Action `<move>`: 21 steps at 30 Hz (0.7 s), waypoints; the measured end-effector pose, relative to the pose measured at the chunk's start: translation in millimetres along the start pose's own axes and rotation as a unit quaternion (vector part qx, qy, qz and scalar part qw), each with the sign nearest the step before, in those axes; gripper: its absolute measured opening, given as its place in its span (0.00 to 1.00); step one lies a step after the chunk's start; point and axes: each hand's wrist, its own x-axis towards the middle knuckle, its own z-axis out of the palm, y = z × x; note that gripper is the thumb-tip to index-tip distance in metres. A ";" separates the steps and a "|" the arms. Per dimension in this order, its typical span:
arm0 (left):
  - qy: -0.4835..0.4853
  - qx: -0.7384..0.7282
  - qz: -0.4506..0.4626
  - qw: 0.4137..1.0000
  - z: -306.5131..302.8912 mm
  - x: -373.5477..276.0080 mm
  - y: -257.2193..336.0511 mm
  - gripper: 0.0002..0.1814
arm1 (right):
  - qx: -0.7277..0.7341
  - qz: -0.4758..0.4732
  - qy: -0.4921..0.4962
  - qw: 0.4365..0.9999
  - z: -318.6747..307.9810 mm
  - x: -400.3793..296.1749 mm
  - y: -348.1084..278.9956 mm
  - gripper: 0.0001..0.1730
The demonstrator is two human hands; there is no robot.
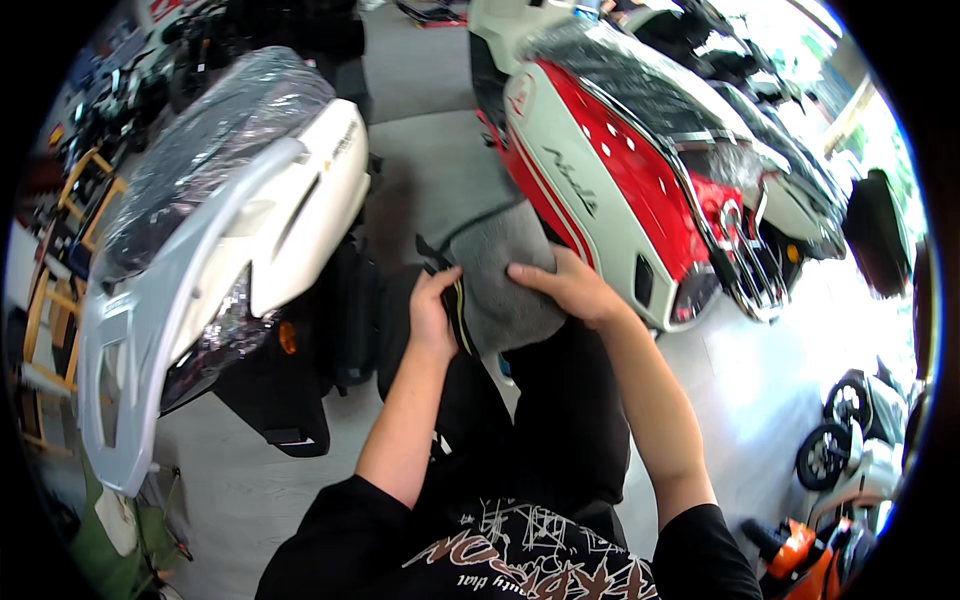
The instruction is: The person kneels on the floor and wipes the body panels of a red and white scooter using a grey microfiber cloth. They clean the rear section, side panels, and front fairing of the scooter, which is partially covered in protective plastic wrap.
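Observation:
A grey plush cloth with a dark edge is held between both hands, in front of the black trousers. My left hand grips its left side, thumb on top, beside a dark strip with a yellow-green line. The right side is in my right hand, with the thumb lying on the cloth's upper face and the other fingers hidden beneath it. To the right stands a red and white scooter; to the left, a cream scooter with a grey rear rack.
Clear plastic film covers the left scooter's seat. A chrome rear rail juts from the right scooter. More scooters stand behind it and at the lower right, by an orange vehicle. A green folding chair is at the lower left.

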 end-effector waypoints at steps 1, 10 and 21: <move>0.014 -0.041 -0.047 0.998 -12.0 1.8 5.7 0.22 | 0.074 0.057 -0.088 0.992 5.4 12.4 1.0 0.39; 0.144 0.289 0.084 0.943 -21.6 16.5 16.2 0.46 | -0.114 -0.052 -0.057 0.991 48.9 85.4 37.7 0.29; 0.231 0.341 0.154 0.898 -14.6 14.1 22.3 0.31 | 0.365 0.198 -0.315 0.854 45.7 129.7 87.2 0.34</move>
